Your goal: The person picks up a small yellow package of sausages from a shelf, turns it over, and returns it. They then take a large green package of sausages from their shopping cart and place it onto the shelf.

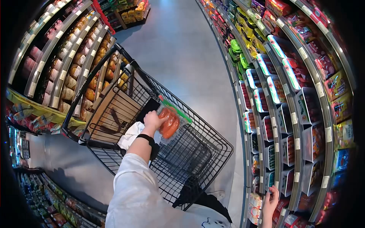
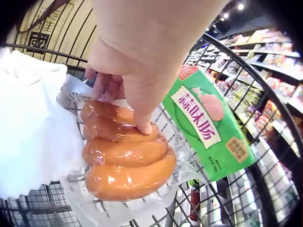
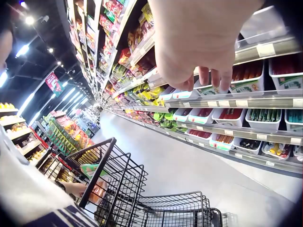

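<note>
Inside the black wire shopping cart [image 1: 213, 152], my left hand [image 1: 152, 121] grips a clear vacuum pack of sausages [image 2: 128, 151]. The thumb lies over the plastic, with the other fingers curled at the pack's upper edge. A green card label with Chinese print [image 2: 208, 123] runs along one side of the pack. White crumpled material [image 2: 38, 123] is beside it. My right hand [image 1: 270, 199] hangs by the right-hand shelves, its fingers loosely bent around nothing; in the right wrist view, white tubs of goods [image 3: 246, 78] show behind its fingertips.
Shelves of packaged snacks [image 1: 247, 26] line the right side of the aisle. To the left, slanted shelves [image 1: 72, 53] hold rows of wrapped goods. Grey floor [image 1: 171, 45] runs ahead of the cart. A wooden panel [image 1: 114, 114] is at the cart's handle end.
</note>
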The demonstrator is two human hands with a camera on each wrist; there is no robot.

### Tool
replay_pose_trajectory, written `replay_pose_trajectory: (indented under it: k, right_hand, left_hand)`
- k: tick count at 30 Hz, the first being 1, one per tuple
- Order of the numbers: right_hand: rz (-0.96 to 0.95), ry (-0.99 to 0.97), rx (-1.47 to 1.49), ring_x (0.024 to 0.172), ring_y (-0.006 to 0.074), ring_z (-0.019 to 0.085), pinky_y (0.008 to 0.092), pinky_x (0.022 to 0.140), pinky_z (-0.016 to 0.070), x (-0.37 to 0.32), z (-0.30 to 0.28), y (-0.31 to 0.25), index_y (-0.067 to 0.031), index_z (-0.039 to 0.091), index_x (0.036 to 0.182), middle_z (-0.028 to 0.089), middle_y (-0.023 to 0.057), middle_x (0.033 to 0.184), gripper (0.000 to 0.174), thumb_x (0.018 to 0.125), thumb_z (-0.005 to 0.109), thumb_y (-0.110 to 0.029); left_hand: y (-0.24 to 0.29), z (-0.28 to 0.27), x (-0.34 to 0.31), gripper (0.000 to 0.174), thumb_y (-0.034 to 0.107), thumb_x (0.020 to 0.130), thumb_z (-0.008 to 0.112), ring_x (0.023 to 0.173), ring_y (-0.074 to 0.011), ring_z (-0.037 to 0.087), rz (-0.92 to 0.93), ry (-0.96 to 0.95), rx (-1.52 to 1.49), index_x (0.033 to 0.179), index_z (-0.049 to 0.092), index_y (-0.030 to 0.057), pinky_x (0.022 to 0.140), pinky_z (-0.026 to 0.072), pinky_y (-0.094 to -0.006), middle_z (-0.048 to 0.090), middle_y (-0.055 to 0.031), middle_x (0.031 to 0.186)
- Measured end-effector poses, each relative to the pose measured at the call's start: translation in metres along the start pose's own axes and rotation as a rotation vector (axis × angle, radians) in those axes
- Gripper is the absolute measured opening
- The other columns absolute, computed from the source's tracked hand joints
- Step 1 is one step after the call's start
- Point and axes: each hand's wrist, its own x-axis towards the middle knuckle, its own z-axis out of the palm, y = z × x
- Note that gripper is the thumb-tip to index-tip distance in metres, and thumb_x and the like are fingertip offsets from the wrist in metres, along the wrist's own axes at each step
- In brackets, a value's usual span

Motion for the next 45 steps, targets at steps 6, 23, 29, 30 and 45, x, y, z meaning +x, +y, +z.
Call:
replay_pose_trajectory:
  k: [6, 23, 29, 30, 45]
  right_hand:
    - [-0.031, -0.023, -0.039, 0.112, 0.0243, 0.051, 0.0315, 0.09, 0.0446, -0.004, 0.011, 0.0, 0.0012, 0.054, 0.107, 0.046, 0.0167, 0.126, 0.021, 0.086, 0.049, 0.002]
    - [0.102, -0.103, -0.115, 0.096, 0.021, 0.058, 0.029, 0.075, 0.0485, -0.026, -0.036, 0.07, -0.0009, 0.059, 0.1, 0.059, 0.0114, 0.105, 0.016, 0.086, 0.055, -0.005]
    - [0.178, -0.092, -0.121, 0.093, 0.021, 0.059, 0.0319, 0.077, 0.0485, -0.036, -0.023, 0.069, -0.001, 0.059, 0.103, 0.062, 0.012, 0.102, 0.018, 0.086, 0.055, -0.006]
    - [0.212, -0.103, -0.11, 0.093, 0.021, 0.059, 0.0318, 0.077, 0.0485, -0.034, -0.021, 0.058, -0.0008, 0.059, 0.104, 0.062, 0.012, 0.102, 0.019, 0.086, 0.055, -0.006]
    - [0.145, -0.174, 0.03, 0.094, 0.0143, 0.057, 0.0256, 0.085, 0.0432, -0.023, 0.01, 0.055, 0.0017, 0.057, 0.104, 0.061, 0.0079, 0.099, 0.016, 0.09, 0.053, -0.005]
  left_hand:
    - [-0.023, 0.021, -0.016, 0.085, 0.067, 0.053, 0.075, 0.091, -0.0286, 0.064, 0.003, -0.279, -0.26, 0.095, 0.064, -0.006, 0.08, 0.0505, -0.0336, 0.065, -0.0188, 0.1]
    - [-0.056, 0.026, -0.041, 0.112, 0.061, 0.068, 0.066, 0.118, -0.0386, 0.05, -0.131, 0.065, -0.454, 0.142, 0.016, -0.005, 0.099, 0.0392, -0.0371, 0.051, -0.0321, 0.124]
    - [-0.064, 0.028, -0.007, 0.1, 0.063, 0.073, 0.059, 0.119, -0.0382, 0.049, -0.18, -0.032, -0.411, 0.142, 0.022, 0.0005, 0.099, 0.0378, -0.0384, 0.049, -0.0324, 0.126]
    - [-0.06, 0.026, -0.013, 0.1, 0.063, 0.072, 0.059, 0.118, -0.0386, 0.05, -0.204, 0.052, -0.433, 0.139, 0.025, -0.0033, 0.099, 0.0381, -0.0385, 0.051, -0.0319, 0.124]
    - [-0.012, -0.063, -0.135, 0.054, 0.049, 0.085, 0.055, 0.076, -0.0288, 0.067, -0.052, 0.144, -0.505, 0.087, 0.07, -0.0021, 0.071, 0.0501, -0.0356, 0.067, -0.0195, 0.075]
